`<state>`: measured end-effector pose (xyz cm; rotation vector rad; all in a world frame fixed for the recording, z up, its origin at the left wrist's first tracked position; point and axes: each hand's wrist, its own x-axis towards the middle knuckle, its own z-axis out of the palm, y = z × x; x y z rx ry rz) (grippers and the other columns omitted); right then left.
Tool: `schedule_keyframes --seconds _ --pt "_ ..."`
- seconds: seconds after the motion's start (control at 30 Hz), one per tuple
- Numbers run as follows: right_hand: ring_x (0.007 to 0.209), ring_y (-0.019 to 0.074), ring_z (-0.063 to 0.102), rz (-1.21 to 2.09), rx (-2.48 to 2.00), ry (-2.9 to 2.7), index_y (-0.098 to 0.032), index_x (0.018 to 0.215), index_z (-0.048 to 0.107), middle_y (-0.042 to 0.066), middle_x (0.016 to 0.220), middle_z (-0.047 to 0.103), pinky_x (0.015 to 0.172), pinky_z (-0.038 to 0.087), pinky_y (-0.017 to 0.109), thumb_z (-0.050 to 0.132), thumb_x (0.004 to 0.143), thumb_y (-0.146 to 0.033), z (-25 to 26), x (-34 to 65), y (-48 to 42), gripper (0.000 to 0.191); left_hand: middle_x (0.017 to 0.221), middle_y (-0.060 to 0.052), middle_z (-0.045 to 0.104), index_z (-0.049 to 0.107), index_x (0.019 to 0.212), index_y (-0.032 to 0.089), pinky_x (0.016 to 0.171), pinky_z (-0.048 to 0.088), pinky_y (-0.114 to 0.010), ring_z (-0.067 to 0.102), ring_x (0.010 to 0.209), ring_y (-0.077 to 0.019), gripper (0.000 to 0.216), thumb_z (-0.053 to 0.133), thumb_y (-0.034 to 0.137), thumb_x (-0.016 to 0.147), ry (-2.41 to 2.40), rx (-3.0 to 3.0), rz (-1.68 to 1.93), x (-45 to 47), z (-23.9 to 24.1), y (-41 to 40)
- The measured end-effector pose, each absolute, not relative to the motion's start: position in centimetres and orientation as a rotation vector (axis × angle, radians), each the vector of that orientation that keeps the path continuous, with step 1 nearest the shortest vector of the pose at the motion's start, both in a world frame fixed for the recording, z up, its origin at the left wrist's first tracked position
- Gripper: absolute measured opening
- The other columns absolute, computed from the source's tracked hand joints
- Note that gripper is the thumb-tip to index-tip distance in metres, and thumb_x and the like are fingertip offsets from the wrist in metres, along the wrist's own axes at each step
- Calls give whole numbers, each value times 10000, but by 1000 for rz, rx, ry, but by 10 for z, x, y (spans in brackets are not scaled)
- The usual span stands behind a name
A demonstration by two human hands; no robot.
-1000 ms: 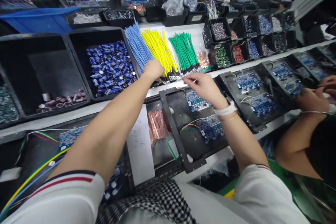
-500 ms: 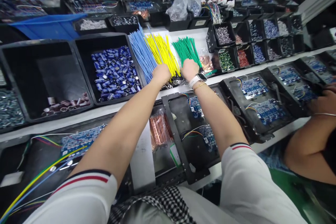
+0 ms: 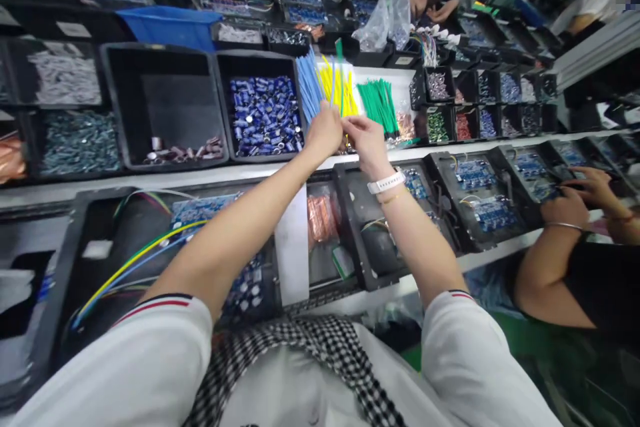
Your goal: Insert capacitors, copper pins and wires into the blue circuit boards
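Observation:
My left hand (image 3: 324, 129) is closed around a thin blue wire (image 3: 333, 83) that rises from the fist. Close on its right, my right hand (image 3: 369, 140) has its thumb and fingers pinched together, and a green wire (image 3: 341, 83) stands up from between the two hands at those fingertips. Behind the hands lie a bundle of blue wires (image 3: 309, 83), a bundle of yellow wires (image 3: 350, 101) and a bundle of green wires (image 3: 377, 101). The wires' lower ends are hidden by my fingers.
Left of the wires, a black bin (image 3: 226, 80) holds blue capacitors (image 3: 265, 113). Small bins of coloured parts (image 3: 463, 125) stand right. Black trays with blue circuit boards (image 3: 473, 173) line the front. A co-worker's hands (image 3: 567, 207) are at right; others work across the table.
My right hand has come away from the green bundle toward my left hand, and a green wire now stands between them. The view has shifted, showing more bins at left.

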<state>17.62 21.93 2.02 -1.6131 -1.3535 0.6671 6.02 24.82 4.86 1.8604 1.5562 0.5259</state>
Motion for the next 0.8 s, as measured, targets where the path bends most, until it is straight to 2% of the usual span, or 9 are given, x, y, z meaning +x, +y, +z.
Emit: schedule_keyframes --seconds 0.1,0.2,0.33,0.4,0.47,0.63,0.8 --pt "830 142 613 410 -1490 -1500 -188 1032 635 36 898 645 768 517 297 532 956 -419 39 124 153 265 1003 -84 669 518 1137 169 832 463 -259 648 978 -194 287 296 331 1053 1622 1925 660 -11 53 194" --pt "990 207 613 78 -1502 -1789 -206 1191 593 73 1027 623 881 512 389 437 1008 -436 58 84 92 333 819 -18 638 508 1074 217 752 456 -248 648 831 -167 241 346 391 1038 1532 1970 558 -97 61 131" --pt "1044 260 597 -23 -1498 -2101 -200 1068 626 99 985 610 881 492 424 333 1039 -422 64 32 43 369 615 48 540 486 977 239 541 368 -209 517 542 -104 237 402 460 995 1296 1928 426 -195 77 61" --pt "1020 260 595 32 -1518 -2135 -196 979 628 106 961 609 848 484 401 339 1037 -422 56 5 28 371 575 68 520 493 949 240 493 320 -195 462 482 -81 243 437 474 973 1286 1949 416 -233 81 40" --pt "940 233 603 184 -1511 -2168 -189 924 623 94 917 612 796 472 358 359 1036 -411 43 -22 15 362 594 76 542 506 967 236 498 318 -172 490 488 -66 265 445 493 965 1371 1992 424 -264 79 31" --pt "652 122 552 825 -1393 -2184 -189 713 556 -8 676 587 663 391 247 454 1021 -360 7 -73 0 367 715 64 569 504 1104 210 634 402 -166 614 616 -78 388 396 561 978 1469 2019 458 -310 52 42" --pt "638 122 550 914 -1443 -2120 -196 654 510 -10 653 598 661 368 238 533 986 -316 -11 -92 1 354 747 41 588 525 1120 180 690 408 -186 596 642 -85 374 392 511 1009 1366 2132 435 -326 28 55"
